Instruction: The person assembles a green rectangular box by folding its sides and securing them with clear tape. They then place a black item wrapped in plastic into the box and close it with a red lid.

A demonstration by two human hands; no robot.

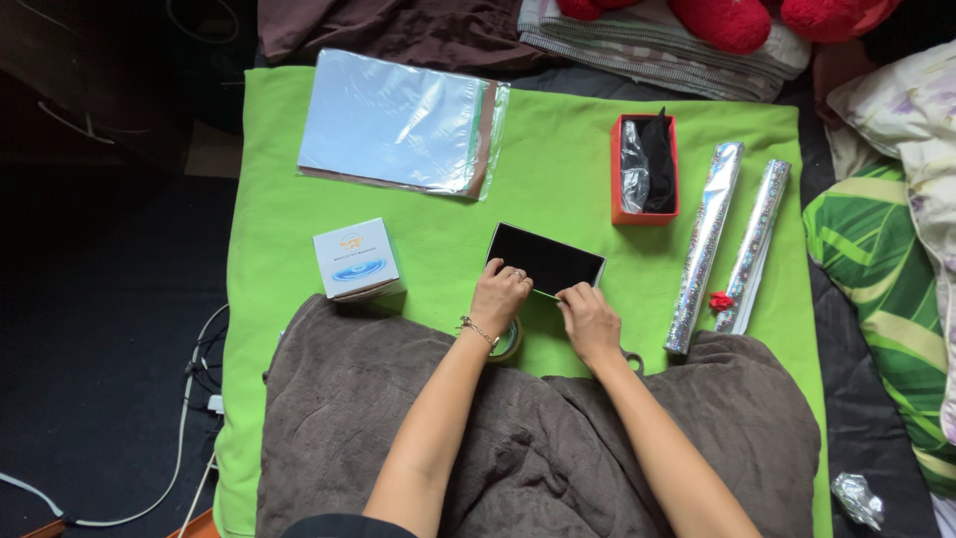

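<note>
**Two hands at a black rectangular sheet on a green blanket**

A bright green fleece blanket [558, 179] covers the middle of the scene, and a brown plush cover [518, 438] lies over its near part. Far left rests a stack of clear plastic sleeves [398, 122]. At right lie two holographic silver foil rolls [727, 244], with a small open red cardboard box [644, 169] just left of them. A white cube-shaped carton [356, 259] sits at left.

In the middle lies the flat black rectangular sheet [546, 259]. The left hand [498, 296] rests on its near left corner, fingers curled together. The right hand [590, 321] pinches its near edge between thumb and fingers. A tape roll [510, 344] peeks out beneath the left wrist.
</note>
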